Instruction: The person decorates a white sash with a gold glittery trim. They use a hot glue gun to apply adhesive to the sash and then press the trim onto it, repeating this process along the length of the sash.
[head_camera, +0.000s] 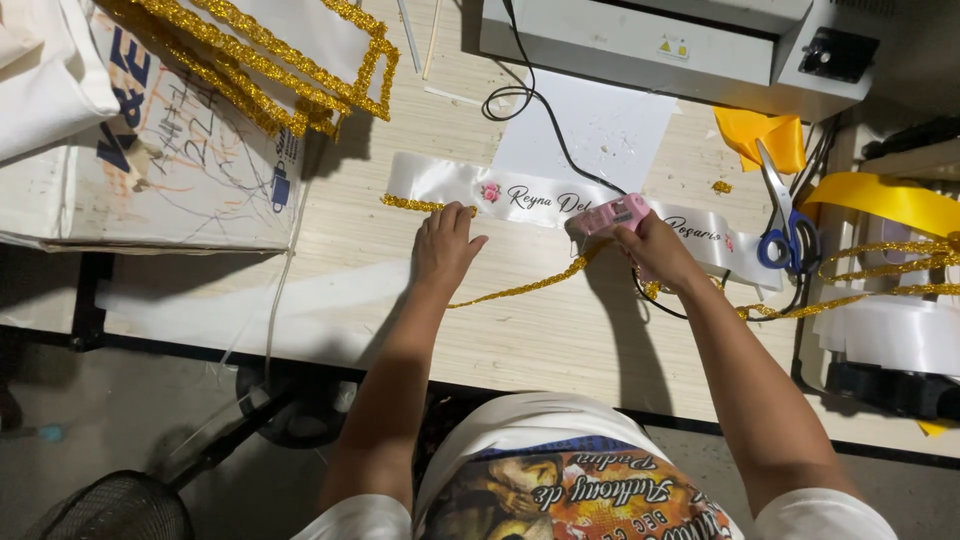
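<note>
A white satin sash (430, 178) with script lettering and a small pink flower lies flat across the wooden table (520, 330). My left hand (445, 245) presses gold glitter trim (415, 204) against the sash's lower edge, fingers together and flat. My right hand (655, 250) grips a pink glue gun (612, 214), its nozzle pointing left at the sash edge. The loose length of gold trim (530, 286) runs from under my left hand to the right, beneath my right wrist.
Blue-handled scissors (780, 225) lie at the right beside yellow ribbon (880, 197) and rolls of white ribbon (890, 335). A grey machine (650, 40) stands at the back, its black cable (545, 115) crossing a white sheet. Gold-trimmed pieces (260, 60) lie on a scribbled board at the left.
</note>
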